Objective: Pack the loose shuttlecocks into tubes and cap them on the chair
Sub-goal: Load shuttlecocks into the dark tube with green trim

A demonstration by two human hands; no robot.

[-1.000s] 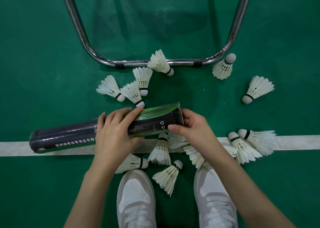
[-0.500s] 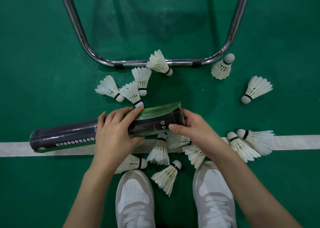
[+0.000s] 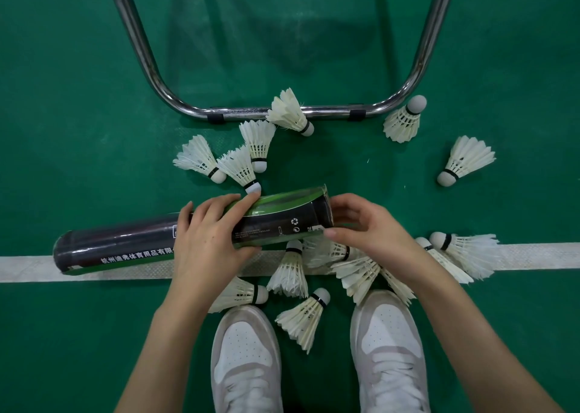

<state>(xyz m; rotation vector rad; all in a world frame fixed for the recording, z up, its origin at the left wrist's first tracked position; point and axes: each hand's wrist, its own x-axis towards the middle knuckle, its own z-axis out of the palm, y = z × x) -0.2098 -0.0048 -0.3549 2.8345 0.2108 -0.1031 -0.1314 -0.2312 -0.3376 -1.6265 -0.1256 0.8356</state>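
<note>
A: Where are we with the packing?

B: Early, we'd judge. Our left hand (image 3: pixel 210 240) is wrapped over the middle of the tube (image 3: pixel 150 240), which lies level across the centre-left of the frame above the white court line (image 3: pixel 533 255). Our right hand (image 3: pixel 367 224) is curled at its open right end; whether those fingers pinch a shuttlecock there, we cannot tell.

A: And the loose ones?

B: Over a dozen shuttlecocks (image 3: pixel 464 161) lie scattered on the green floor (image 3: pixel 62 98), from the chair frame (image 3: pixel 282 112) in the upper middle down to our shoes (image 3: pixel 248 365) at the bottom.

A: Caps?

B: We see none. Filling, capping and setting tubes on the chair all look left to do.
</note>
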